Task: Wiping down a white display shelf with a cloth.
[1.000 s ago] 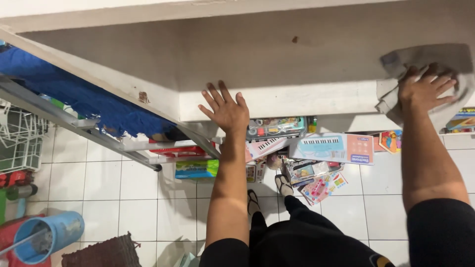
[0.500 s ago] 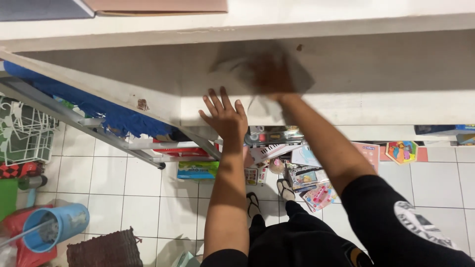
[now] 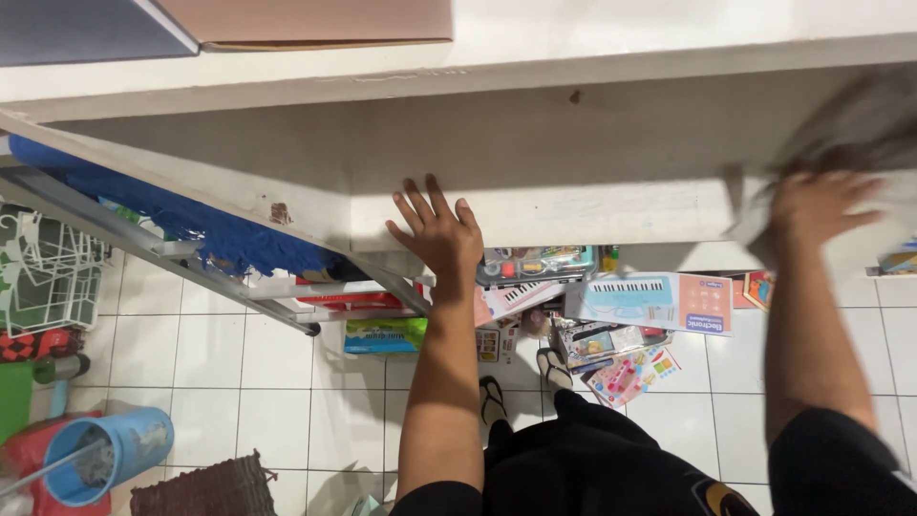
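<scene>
My left hand point(image 3: 439, 229) lies flat on the front edge of a white shelf point(image 3: 573, 153), fingers spread, holding nothing. My right hand point(image 3: 821, 205) is at the shelf's right end, pressed on a grey cloth point(image 3: 855, 124). Both hand and cloth are blurred by motion. The cloth spreads above and to the right of the hand, over the shelf surface. My feet in sandals point(image 3: 521, 382) show far below on the white tiled floor.
Toy boxes point(image 3: 650, 301) lie scattered on the floor under the shelf. A metal rail with blue fabric point(image 3: 191, 239) slants at left, beside a white wire rack point(image 3: 43, 272). A blue bucket point(image 3: 110, 454) and brown mat point(image 3: 205, 487) sit lower left. A cardboard box point(image 3: 315, 21) rests above.
My right hand swept the grey cloth from the shelf's right end to its middle, then back to the right. My left hand stayed flat on the edge.
</scene>
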